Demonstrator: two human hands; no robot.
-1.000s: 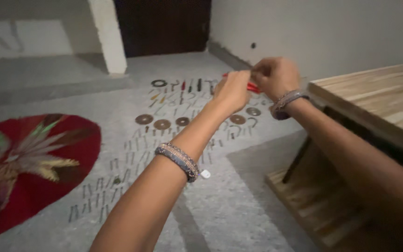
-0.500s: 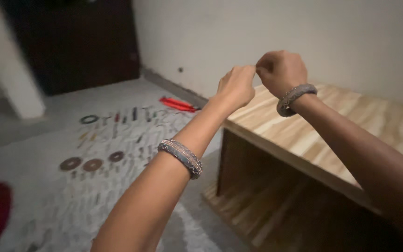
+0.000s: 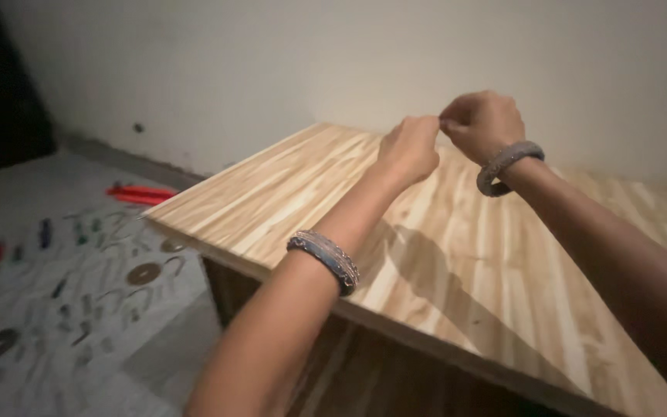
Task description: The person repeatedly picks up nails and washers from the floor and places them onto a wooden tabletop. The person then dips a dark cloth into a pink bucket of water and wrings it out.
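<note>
pale wall, grey floor, light wooden panel (image 3: pixel 457 255) | left hand (image 3: pixel 409 148) and right hand (image 3: pixel 482 123) meet fingertip to fingertip above the panel, fingers pinched shut; what they pinch is too small to tell | bracelets on both wrists | red tool (image 3: pixel 140 194), round discs (image 3: pixel 143 273) and small hardware lie on floor, left

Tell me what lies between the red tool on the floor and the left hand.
In the head view, the pale wooden board spans that stretch: its near corner and top sit between the red tool and the left hand, raised above it.
</note>
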